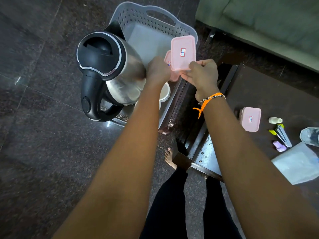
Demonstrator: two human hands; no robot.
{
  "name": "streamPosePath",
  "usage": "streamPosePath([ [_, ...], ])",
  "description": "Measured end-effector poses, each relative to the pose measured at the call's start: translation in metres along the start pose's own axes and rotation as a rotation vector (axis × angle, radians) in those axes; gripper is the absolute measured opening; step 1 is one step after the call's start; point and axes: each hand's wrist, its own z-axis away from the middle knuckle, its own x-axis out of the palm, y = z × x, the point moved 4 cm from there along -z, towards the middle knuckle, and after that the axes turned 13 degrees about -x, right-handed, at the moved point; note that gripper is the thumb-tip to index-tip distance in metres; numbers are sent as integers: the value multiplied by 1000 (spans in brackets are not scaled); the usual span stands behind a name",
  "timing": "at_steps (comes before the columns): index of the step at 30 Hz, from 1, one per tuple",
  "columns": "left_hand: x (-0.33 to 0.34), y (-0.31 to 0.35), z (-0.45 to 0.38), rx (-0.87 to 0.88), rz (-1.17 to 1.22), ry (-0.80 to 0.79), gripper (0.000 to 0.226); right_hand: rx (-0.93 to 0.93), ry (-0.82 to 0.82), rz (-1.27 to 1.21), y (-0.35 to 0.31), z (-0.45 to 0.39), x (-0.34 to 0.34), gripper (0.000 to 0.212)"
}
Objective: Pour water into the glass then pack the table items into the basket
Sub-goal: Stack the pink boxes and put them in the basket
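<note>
Now the pink container (pixel 183 52) with a red-framed label on its lid is held above the right side of the grey plastic basket (pixel 156 23). The right hand (pixel 202 75) grips it at its near edge, with the thumb on top and the fingers under it. A second pink container (pixel 170 66) is just to the left and lower, partly hidden behind the first one and behind the left hand (pixel 158 70). The left hand is closed, with its back turned to the camera, and it seems to hold this second container, but the fingers are hidden, so I cannot tell it for sure.

Just left of the left hand stands the steel electric kettle (pixel 110 73) with black lid and black handle; it is in the near left part of the basket and it almost touches the hand. Under the left forearm a white cup (pixel 164 92) shows a part of its rim.

The basket has perforated walls and a handle slot on the far side, and its far part is bare. It stands on the dark stone floor (pixel 34 152), beside the dark table (pixel 259 104).

On the table, well apart from both hands, lies a third pink container (pixel 250 119). Near it are a small white bottle (pixel 275 120), a yellow-and-grey tool (pixel 281 135), a small purple object (pixel 279 146), a translucent plastic bag (pixel 295 163) and a glass (pixel 310 135) at the right edge of the picture.

The right wrist wears an orange thread and a bead bracelet (pixel 211 99).
</note>
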Motion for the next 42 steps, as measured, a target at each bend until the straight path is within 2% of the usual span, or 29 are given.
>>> streamPosePath([
  [4,-4,-5,10,30,176,53,35,42,14,-42,8,6,8,14],
  [7,-3,-6,15,107,252,33,35,100,11,-76,16,10,17,14],
  [9,-1,-8,14,127,214,40,29,116,-20,-39,20,13,21,11],
  [12,2,-12,16,151,162,35,30,100,-65,25,23,15,17,33],
  [14,3,-15,26,186,161,78,34,93,-62,38,22,18,8,36],
  [18,10,-18,63,275,241,209,50,122,-51,-19,27,26,-27,19],
  [20,19,-22,81,277,313,209,42,136,-48,-53,34,36,-46,18],
  [22,45,-24,101,266,329,136,32,154,-36,-64,43,45,-76,17],
  [27,127,-32,145,173,215,-124,25,240,51,-39,79,60,-168,20],
  [30,176,-30,164,119,169,-276,24,257,119,59,101,62,-229,19],
  [32,207,-28,172,-38,253,-403,24,245,157,155,112,59,-266,18],
  [35,251,-22,177,-400,523,-576,21,186,168,328,124,47,-310,17],
  [38,284,-12,173,-561,624,-576,18,61,139,622,126,28,-341,21],
  [42,312,3,158,-577,492,-434,38,-103,34,843,124,-1,-368,28],
])
